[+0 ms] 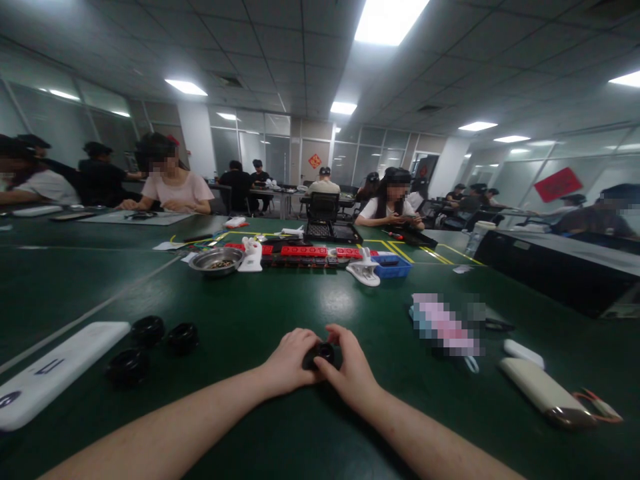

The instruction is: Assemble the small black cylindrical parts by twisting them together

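In front of me on the green table [240, 320], a small black ring-shaped part [326, 351] sits between my two hands. My left hand [290, 358] closes around its left side, the fingers partly covering it. From the other side my right hand [353, 370] grips it, thumb at the near edge and index finger at the far edge. Three similar black round parts stand left of my forearm: one at the back [147, 330], one to its right [182, 338] and a nearer one [127, 367].
A long white device [60, 373] lies at the left. Farther back are a metal bowl [216, 262], red power strips [304, 251] and a blue tray [393, 267]. At right are a blurred pink item [445, 323], a beige case [545, 393] and a black box [560, 270]. People sit beyond.
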Motion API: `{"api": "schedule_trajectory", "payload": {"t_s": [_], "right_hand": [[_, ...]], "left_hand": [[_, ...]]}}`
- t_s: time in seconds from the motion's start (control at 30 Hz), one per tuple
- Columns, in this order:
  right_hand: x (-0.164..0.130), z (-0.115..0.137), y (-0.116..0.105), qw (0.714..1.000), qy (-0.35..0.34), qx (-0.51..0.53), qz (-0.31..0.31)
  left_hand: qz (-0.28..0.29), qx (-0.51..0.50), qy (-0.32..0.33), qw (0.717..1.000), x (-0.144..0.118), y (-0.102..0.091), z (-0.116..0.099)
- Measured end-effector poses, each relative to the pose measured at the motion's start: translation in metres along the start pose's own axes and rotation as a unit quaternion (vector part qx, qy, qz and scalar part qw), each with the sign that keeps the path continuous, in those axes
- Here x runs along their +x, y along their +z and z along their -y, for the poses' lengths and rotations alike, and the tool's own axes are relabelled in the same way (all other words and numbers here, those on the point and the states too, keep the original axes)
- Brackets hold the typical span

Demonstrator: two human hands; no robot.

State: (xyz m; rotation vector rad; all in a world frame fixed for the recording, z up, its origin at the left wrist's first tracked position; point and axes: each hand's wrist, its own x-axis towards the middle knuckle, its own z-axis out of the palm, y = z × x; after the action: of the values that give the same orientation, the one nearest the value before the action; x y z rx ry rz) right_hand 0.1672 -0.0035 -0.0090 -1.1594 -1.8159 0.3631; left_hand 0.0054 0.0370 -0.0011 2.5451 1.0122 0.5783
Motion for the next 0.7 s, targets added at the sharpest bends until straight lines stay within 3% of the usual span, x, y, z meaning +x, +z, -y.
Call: {"api": "schedule_trajectory", "payload": {"t_s": [0.43,0.7], "right_hand": [[0.0010,0.0007,-0.0015,1.000,-0.004,0.008,0.002],[0.0027,0.0010,-0.0081,1.000,-0.010,0.012,-0.013]], "left_hand": [[-0.005,0.014,-0.009,1.000,0.0006,0.0029,0.0031],[-0.025,0.062,-0.115,0.991,0.0009,-0.0012,-0.0032]]}}
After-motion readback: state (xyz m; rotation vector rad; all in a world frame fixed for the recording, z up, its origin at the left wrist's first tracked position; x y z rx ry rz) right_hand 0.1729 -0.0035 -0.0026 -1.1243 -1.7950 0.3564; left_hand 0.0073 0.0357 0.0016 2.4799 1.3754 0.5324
